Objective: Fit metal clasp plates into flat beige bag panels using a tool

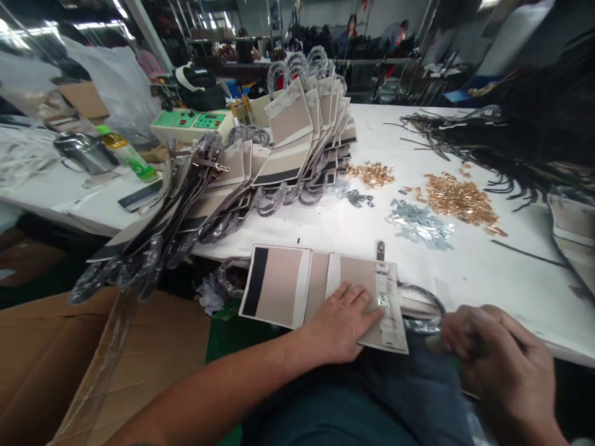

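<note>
A flat beige bag panel with a dark strip at its left end lies over the table's front edge. My left hand rests flat on its right half, fingers spread, thumb beside a small metal plate. A handle wrapped in clear plastic sticks out at the panel's right side. My right hand, smeared by motion, is a closed fist right of the panel. A pale rounded end shows at its fingers; what it belongs to is hidden. A small metal clasp piece lies just behind the panel.
Behind lie gold metal fittings and thin grey metal plates. Stacked bag panels fill the left, near a control box and a bottle. Black straps lie right. A cardboard box stands lower left.
</note>
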Available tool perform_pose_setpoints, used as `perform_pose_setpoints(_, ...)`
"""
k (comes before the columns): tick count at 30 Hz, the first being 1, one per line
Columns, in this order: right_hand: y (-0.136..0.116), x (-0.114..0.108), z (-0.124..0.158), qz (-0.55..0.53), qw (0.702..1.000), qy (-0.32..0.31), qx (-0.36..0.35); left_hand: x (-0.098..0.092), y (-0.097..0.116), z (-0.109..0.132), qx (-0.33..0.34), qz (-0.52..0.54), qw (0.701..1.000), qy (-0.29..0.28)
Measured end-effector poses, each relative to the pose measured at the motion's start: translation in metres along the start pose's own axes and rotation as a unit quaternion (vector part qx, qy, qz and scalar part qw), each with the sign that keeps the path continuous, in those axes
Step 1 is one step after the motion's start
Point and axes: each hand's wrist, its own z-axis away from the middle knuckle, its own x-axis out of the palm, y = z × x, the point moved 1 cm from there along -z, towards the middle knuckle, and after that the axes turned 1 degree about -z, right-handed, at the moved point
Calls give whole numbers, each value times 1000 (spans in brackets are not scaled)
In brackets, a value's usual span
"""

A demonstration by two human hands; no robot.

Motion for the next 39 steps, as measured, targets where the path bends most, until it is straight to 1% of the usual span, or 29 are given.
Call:
perform_pose_setpoints(2,9,-19,20,-2,999,29,37,0,2,2,-2,11,1000,5)
perform_pose_setpoints(4,31,-31,36,13,994,44,101,-1,4,3,-6,29,999,28)
perform_pose_setpoints(6,56,-35,47,51,985,38,161,-5,6,4,-16,51,996,65)
perform_pose_setpoints(8,73,-31,51,85,980,14,181,-14,7,4,-33,82,991,105)
perform_pose_setpoints(9,77,-26,50,92,980,0,177,-21,8,4,-44,104,986,124)
perform_pose_setpoints(11,74,-14,46,91,985,-15,148,-40,9,6,-67,166,970,162)
perform_pose_setpoints(13,58,-3,38,103,990,-9,93,-63,12,10,-86,246,946,192)
perform_pose_setpoints(15,37,7,28,135,991,11,10,-87,16,17,-104,339,913,202)
perform_pose_setpoints(17,14,17,20,159,984,27,-77,-108,21,24,-133,440,865,203)
perform_pose_setpoints(18,3,24,18,162,980,26,-113,-116,24,28,-154,489,833,206)
perform_pose_setpoints(19,-6,30,16,158,977,14,-143,-124,26,32,-178,538,796,215)
perform_pose_setpoints(21,-23,45,16,140,969,-31,-203,-137,28,37,-221,625,707,247)
perform_pose_setpoints(23,-36,58,18,125,956,-64,-256,-150,28,40,-246,692,613,290)
perform_pose_setpoints(24,-41,62,18,120,952,-63,-276,-157,28,41,-250,717,571,311)
perform_pose_setpoints(25,-45,66,17,116,948,-52,-292,-164,27,41,-250,737,536,327)
perform_pose_setpoints(26,-49,68,15,116,945,-36,-303,-171,27,41,-249,754,507,335)
perform_pose_setpoints(28,-58,69,8,133,935,-18,-327,-181,27,41,-242,785,466,328)
perform_pose_setpoints(30,-69,68,-1,162,916,-26,-366,-184,28,41,-232,813,444,298)
perform_pose_setpoints(33,-86,67,-12,202,893,-58,-397,-179,29,40,-215,841,434,240)
perform_pose_setpoints(34,-91,67,-14,213,893,-57,-393,-177,28,40,-210,845,435,229)
perform_pose_setpoints(36,-98,65,-18,227,898,-27,-377,-174,25,41,-201,844,441,228)
perform_pose_setpoints(39,-106,58,-23,207,918,26,-337,-172,21,44,-188,833,455,253)
